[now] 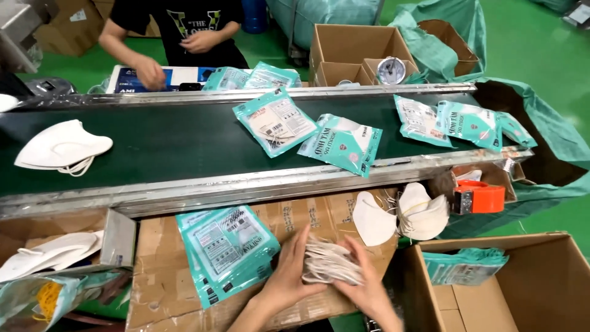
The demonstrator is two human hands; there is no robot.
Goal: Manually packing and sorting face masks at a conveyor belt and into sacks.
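At the far left, a white folded mask (61, 147) lies alone on the dark green conveyor belt (172, 144), and below it more white masks (52, 252) sit in a low box at the near left. Just right of that, a teal packet (227, 249) rests flat on the flattened cardboard bench (160, 264). The left hand (289, 276) presses its fingers against the left end of a stack of white masks (329, 261), and the right hand (369, 286) closes round the stack's right end; both hands hold this stack between them, low over the cardboard, near the middle of the scene. Just beyond it lies a loose pile of white masks (399, 215). Farther back, several teal packets (307, 132) lie scattered along the belt. To the right sits an orange tape dispenser (479, 198), and at the near right an open cardboard box (528, 289) holds teal packets. Across the belt, another person's hand (150, 74) rests on a blue carton.
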